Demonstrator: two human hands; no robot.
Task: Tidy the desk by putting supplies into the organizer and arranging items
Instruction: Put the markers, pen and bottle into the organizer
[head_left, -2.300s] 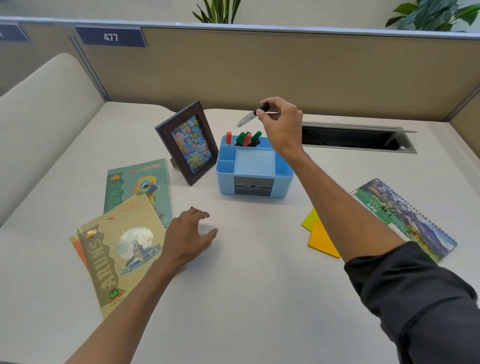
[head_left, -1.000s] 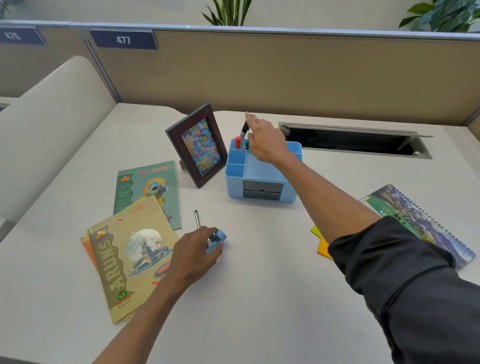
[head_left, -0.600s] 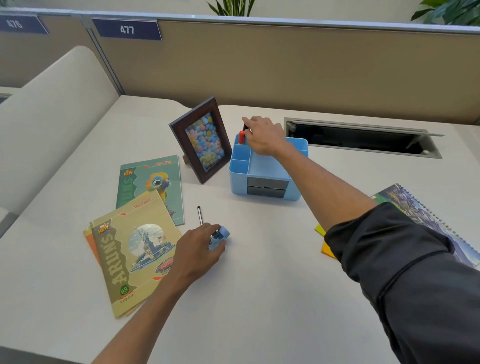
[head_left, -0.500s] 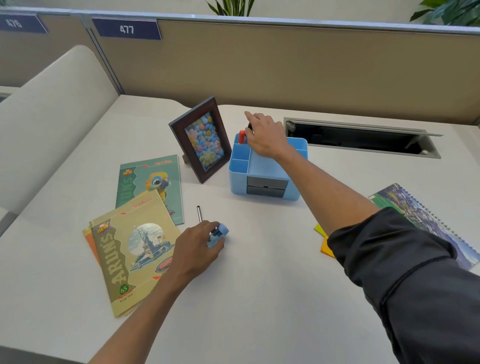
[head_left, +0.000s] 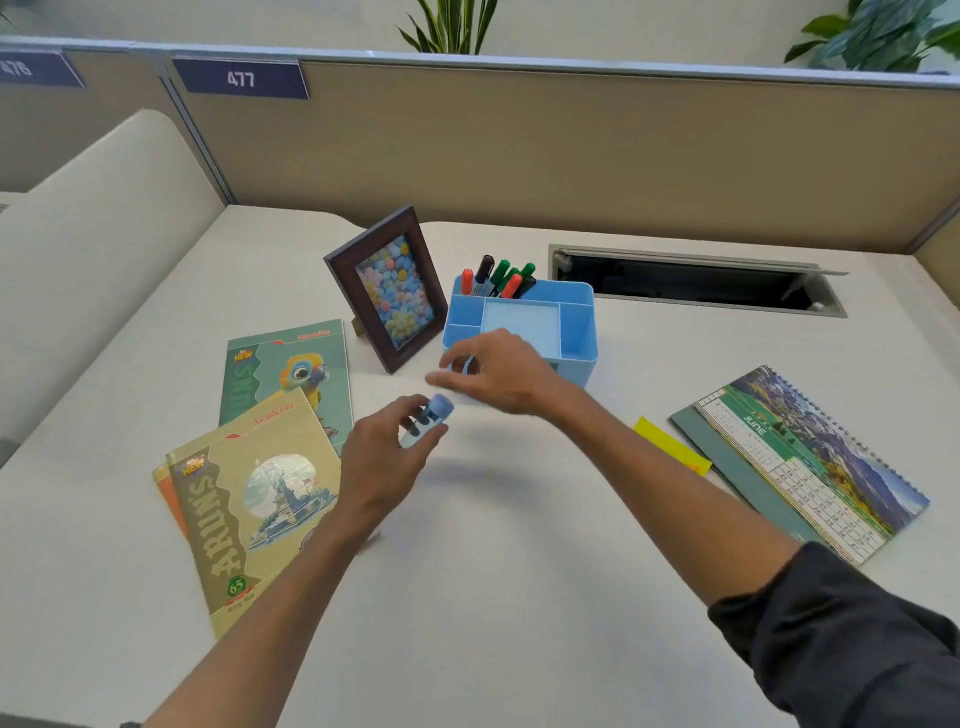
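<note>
Now my left hand (head_left: 382, 462) pinched a small blue stapler (head_left: 427, 420) between thumb and fingers, lifted off the desk (head_left: 493, 597). My right hand (head_left: 498, 371) hovered just beyond it at about one o'clock, fingers loosely spread and holding nothing, in front of the blue organizer (head_left: 576, 332). The markers (head_left: 497, 279) stood in the organizer's back compartment at twelve o'clock. Half a second earlier my right hand was up at those markers and the stapler sat low against the desk under my left.
</note>
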